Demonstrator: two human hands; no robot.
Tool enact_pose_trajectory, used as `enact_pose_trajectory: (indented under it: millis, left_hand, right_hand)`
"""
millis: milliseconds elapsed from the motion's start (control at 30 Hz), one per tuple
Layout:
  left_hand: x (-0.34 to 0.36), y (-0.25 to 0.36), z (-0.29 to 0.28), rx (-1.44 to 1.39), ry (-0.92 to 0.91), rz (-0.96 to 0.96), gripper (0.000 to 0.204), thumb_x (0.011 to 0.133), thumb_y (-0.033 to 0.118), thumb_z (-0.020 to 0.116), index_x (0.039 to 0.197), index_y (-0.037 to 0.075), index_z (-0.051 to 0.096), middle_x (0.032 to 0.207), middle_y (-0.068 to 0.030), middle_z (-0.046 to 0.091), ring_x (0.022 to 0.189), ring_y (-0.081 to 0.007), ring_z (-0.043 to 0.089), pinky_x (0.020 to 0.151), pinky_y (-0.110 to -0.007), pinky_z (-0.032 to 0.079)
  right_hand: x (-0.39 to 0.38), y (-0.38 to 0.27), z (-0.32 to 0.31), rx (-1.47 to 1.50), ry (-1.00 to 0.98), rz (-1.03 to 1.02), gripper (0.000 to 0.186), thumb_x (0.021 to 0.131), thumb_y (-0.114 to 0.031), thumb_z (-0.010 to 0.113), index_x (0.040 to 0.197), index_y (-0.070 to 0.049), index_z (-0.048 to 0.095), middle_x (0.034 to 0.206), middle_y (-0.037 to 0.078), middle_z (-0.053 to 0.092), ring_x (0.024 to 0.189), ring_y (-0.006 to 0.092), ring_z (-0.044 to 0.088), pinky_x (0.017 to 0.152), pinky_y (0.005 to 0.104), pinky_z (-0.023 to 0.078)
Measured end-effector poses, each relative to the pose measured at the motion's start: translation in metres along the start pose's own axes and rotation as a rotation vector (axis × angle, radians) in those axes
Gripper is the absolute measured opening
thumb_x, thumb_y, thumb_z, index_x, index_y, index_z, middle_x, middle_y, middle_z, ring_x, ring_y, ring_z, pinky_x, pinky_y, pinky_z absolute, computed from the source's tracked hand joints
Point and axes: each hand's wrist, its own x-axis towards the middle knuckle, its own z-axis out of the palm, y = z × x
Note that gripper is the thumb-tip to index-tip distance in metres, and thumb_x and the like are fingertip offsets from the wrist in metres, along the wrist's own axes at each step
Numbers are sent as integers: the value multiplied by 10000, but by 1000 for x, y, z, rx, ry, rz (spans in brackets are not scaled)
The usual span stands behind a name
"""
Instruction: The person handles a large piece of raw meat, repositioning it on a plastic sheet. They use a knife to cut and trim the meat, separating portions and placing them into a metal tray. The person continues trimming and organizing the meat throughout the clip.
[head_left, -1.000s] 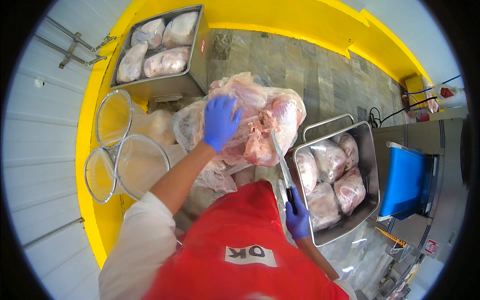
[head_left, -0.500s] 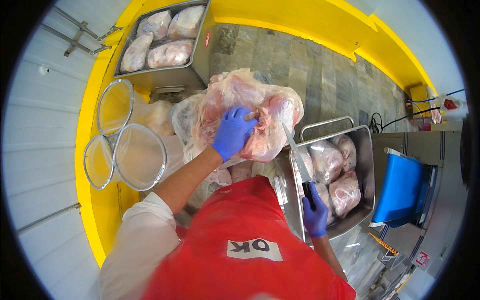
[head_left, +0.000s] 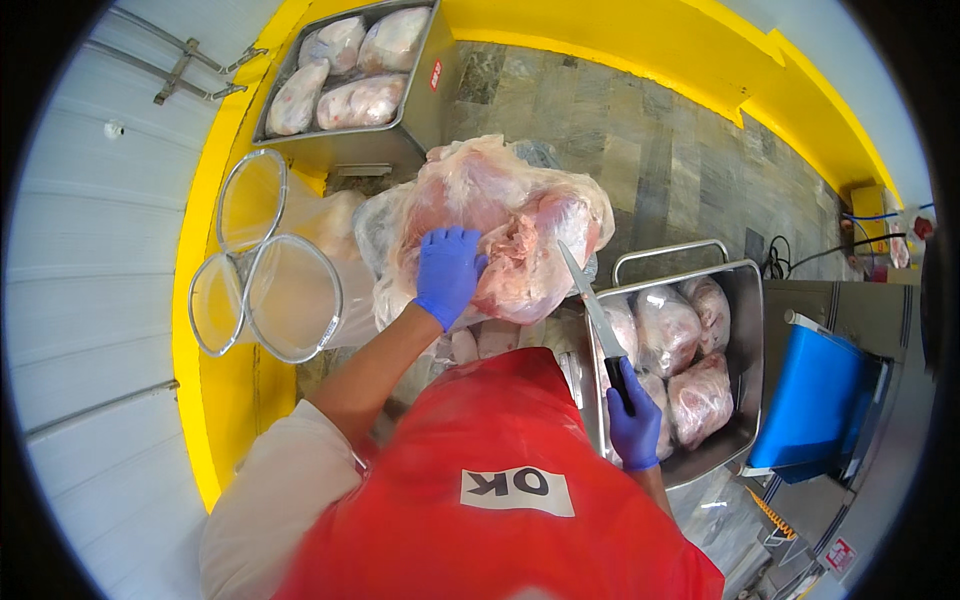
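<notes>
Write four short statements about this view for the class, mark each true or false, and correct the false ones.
1. The right hand holds a knife. True.
2. The left hand grips a second knife. False: it rests on the large piece of raw meat.
3. The metal bin on the right holds several wrapped pieces. True.
4. A green apron covers the person's front. False: the red apron does.
</notes>
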Motion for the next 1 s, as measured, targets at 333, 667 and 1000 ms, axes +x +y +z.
enact_pose_trajectory:
  millis: [333, 667, 1000]
  left_hand:
    - [28, -13, 11, -536, -173, -227, 118, 985, 139, 673, 929, 52, 614, 847, -100, 652, 770, -286, 681, 697, -439, 536]
    - [69, -47, 17, -1205, -201, -409, 131, 981, 133, 707, 922, 17, 718, 799, -24, 667, 737, -114, 621, 676, -318, 526]
    - [102, -61, 24, -1145, -240, -303, 247, 980, 260, 775, 939, 17, 789, 817, 7, 696, 739, -86, 568, 686, -306, 506]
  right_hand:
    - [20, -9, -10, -145, -141, -129, 578, 932, -110, 761, 1497, -107, 636, 817, 160, 673, 704, 333, 674, 664, 432, 551]
    - [53, -63, -44, -479, -147, -223, 505, 934, -145, 738, 1437, -171, 694, 759, 158, 635, 651, 344, 644, 594, 466, 522]
    - [116, -159, -38, -841, -303, -316, 504, 949, -201, 759, 1436, -311, 694, 757, 101, 640, 655, 315, 681, 576, 432, 546]
